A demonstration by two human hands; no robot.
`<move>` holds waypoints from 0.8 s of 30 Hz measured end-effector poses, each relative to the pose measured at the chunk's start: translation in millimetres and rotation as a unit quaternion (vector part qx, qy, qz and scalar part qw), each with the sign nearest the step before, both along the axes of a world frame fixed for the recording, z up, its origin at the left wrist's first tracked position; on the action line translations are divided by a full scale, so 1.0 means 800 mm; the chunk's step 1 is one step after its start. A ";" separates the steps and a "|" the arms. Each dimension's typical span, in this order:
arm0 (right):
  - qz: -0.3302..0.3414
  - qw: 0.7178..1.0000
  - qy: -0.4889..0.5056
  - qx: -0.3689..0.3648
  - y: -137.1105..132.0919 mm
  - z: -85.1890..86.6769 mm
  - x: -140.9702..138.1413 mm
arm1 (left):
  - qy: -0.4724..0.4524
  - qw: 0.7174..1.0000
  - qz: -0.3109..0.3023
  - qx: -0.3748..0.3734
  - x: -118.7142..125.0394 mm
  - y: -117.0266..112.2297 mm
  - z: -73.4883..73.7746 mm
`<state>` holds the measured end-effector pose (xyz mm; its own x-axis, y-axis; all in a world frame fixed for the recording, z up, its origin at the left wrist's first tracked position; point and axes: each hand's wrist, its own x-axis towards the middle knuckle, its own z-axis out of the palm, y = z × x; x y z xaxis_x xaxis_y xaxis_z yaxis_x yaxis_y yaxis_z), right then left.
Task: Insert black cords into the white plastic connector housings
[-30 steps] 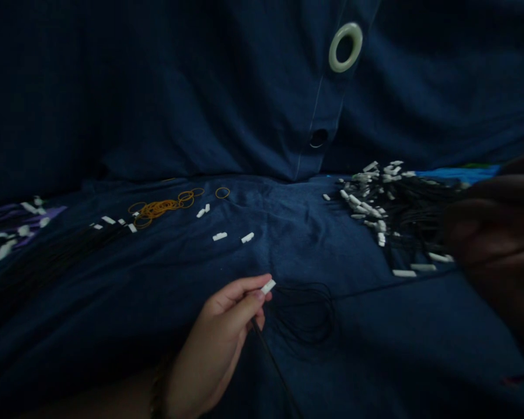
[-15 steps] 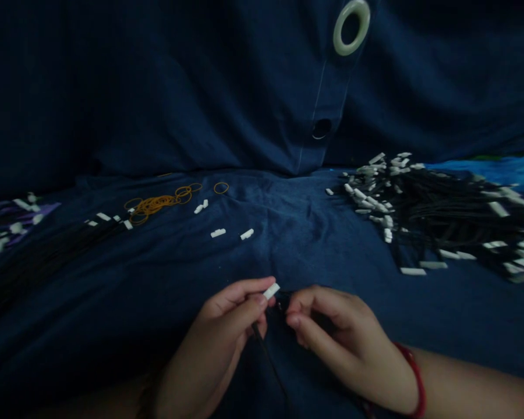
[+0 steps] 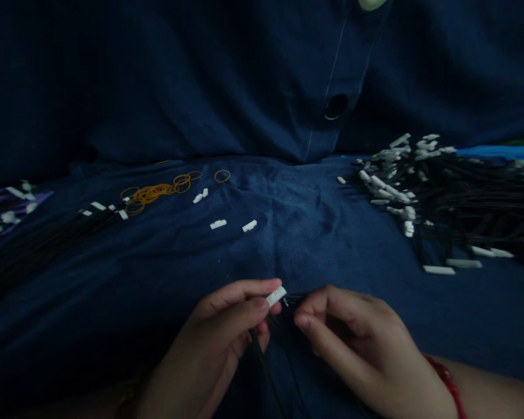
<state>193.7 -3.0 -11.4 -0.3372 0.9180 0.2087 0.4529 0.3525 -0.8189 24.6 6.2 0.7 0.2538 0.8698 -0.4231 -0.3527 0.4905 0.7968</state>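
Two hands point(image 3: 216, 329), one white connector point(image 3: 276, 296)

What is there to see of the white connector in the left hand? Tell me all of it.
The connector is a small, white, oblong block, seemingly plastic, with a row of narrow slots along its upper face. The thumb and fingers of the left hand pinch it, covering its lower end; it slants up to the right. Thin wires lie by its free end; whether they touch is unclear.
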 end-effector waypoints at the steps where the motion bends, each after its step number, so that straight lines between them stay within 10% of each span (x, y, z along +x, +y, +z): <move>1: -0.001 1.000 -0.004 -0.003 0.000 0.000 0.000 | -0.001 1.000 0.001 0.000 -0.001 -0.001 -0.001; 24: 0.001 1.000 0.006 0.008 -0.002 0.000 -0.002 | 0.007 1.000 -0.010 0.009 0.000 0.001 -0.002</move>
